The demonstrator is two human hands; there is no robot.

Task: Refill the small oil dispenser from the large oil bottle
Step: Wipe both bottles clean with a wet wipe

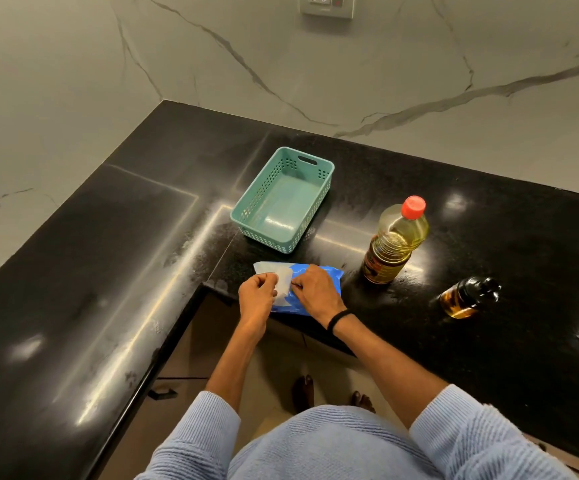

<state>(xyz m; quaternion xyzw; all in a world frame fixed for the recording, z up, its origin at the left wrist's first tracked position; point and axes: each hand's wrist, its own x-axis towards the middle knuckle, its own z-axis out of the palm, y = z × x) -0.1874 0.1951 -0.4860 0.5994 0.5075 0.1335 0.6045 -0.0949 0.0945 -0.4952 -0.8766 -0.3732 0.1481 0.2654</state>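
My left hand [258, 292] has its fingertips pinched on a white wipe [283, 284] that sticks up out of the blue pack [319, 275]. My right hand [315, 292] lies flat on that pack with its fingers together, pressing it down on the black counter [108, 271]. So both of my hands are busy with the pack, and neither one is on a bottle.

The things I need for the job are all off to my right. The big oil bottle [393, 242] stands up tall, just past the right end of the pack. Its red cap [413, 206] is on top, at the far end from my fingers. The bottle looks close to full of yellow oil.

The small oil dispenser [468, 297] stands further right again, apart from the big bottle. It has a dark top and only a little brown oil in the bottom.

My right hand is the nearer one to both. I think it should go sideways to the right and grab the big bottle around its middle.

The green basket [253, 206] sits behind the pack, away from me.
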